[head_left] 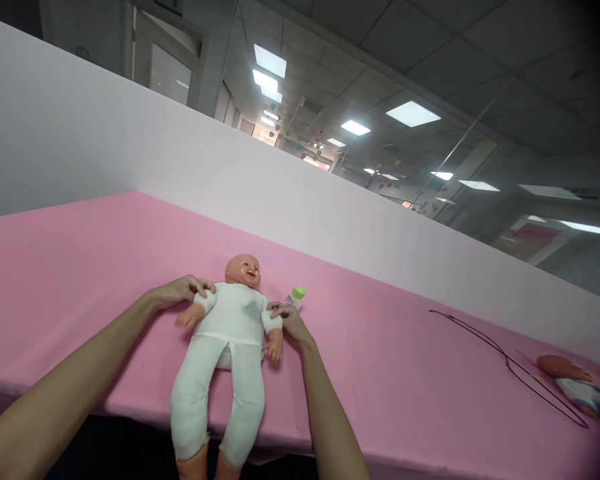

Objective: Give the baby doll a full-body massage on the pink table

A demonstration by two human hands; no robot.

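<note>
A baby doll with a bald head and a white cloth body lies face up on the pink table, its feet past the front edge. My left hand is closed on the doll's upper arm at the left of the picture, fingers bent over the white sleeve. On the other side, my right hand pinches the doll's other upper arm with bent fingers. Just behind my right hand stands or leans a small bottle with a green cap, partly hidden by the hand.
The pink table runs along a low white wall. A thin dark looped cord lies at the right. Beyond it, at the far right edge, is a second doll in white and blue.
</note>
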